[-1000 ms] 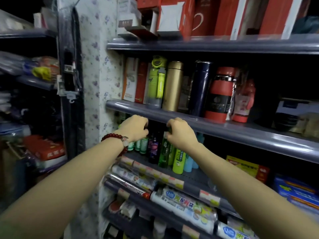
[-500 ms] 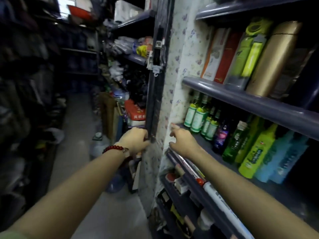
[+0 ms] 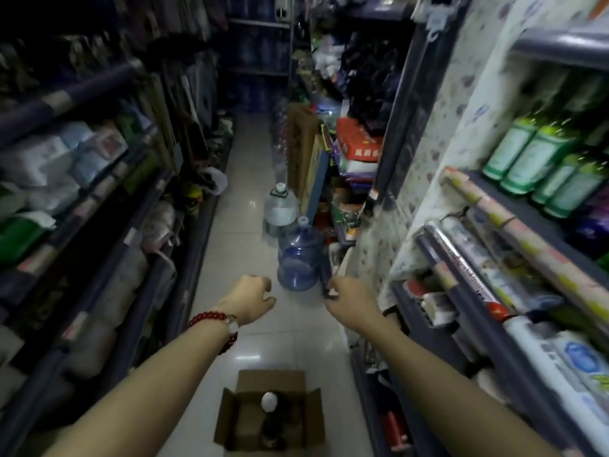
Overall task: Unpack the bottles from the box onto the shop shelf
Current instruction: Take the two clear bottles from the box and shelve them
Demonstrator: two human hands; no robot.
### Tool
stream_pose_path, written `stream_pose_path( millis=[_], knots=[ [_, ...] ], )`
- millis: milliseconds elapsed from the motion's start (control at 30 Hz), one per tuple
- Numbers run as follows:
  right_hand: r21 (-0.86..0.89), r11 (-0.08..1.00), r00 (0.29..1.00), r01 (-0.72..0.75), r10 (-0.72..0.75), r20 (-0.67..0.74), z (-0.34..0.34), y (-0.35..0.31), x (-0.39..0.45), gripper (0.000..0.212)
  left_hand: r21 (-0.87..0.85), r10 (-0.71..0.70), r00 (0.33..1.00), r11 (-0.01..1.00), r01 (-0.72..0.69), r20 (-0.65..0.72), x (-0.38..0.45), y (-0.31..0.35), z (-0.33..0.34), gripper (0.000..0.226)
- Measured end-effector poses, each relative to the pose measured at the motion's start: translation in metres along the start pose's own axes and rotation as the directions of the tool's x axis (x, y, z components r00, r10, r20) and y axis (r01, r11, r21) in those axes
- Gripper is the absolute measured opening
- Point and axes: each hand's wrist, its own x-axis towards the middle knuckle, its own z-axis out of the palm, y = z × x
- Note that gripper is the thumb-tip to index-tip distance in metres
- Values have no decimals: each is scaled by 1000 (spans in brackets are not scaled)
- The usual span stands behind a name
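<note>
I am looking down a narrow shop aisle with a shiny tiled floor. Both of my arms reach out in front of me, over the floor. My left hand is empty, with its fingers curled loosely and a little apart, holding nothing. A red bead bracelet sits on that wrist. My right hand is empty too, fingers bent and slightly spread, just beside the dark edge of the shelf end. Down low between my arms sits the cardboard box on the floor, flaps open. Inside it I can see one bottle with a pale round cap — the rest of the box is too dark to make out. On my right is the shop shelf, and green bottles with pale labels stand on it in rows; the labels are too blurry to read. Below them lie long rolls in wrappers with writing I cannot read. Ahead on the floor stand two big water jugs, a blue one near my hands and a clear one just behind it. A red pack past them has white letters, but I cannot tell what they say. Shelves on my left hold soft white packs.
</note>
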Motion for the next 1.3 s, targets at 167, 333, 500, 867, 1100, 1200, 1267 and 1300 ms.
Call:
stream_pose_path(
  millis=[167,333,500,867,1100,1200,1267,1300],
  knots=[
    [14,998,993,-64,63,98,106,30,13,37,34,-93,994,995,91,64,17,-58,85,44],
    [16,996,986,-85,82,142,220,68,25,38,29,-112,989,994,109,96,44,-109,193,42],
    [15,990,974,-141,136,184,339,113,26,37,17,-118,986,993,117,119,74,-153,314,41],
    [109,986,977,-130,108,184,571,208,21,30,-152,54,990,988,-34,129,142,-226,547,28],
    [161,980,991,-121,112,67,646,232,16,34,-277,226,974,936,-215,7,175,-247,624,40],
    [208,973,995,-100,99,14,661,233,14,25,-289,311,950,908,-303,-18,183,-251,642,42],
    [259,962,995,-82,94,-35,666,230,10,23,-319,340,940,888,-331,-27,188,-255,654,42],
    [284,956,995,-71,89,-54,668,229,8,24,-336,353,935,877,-342,-32,190,-258,660,42]
  ],
)
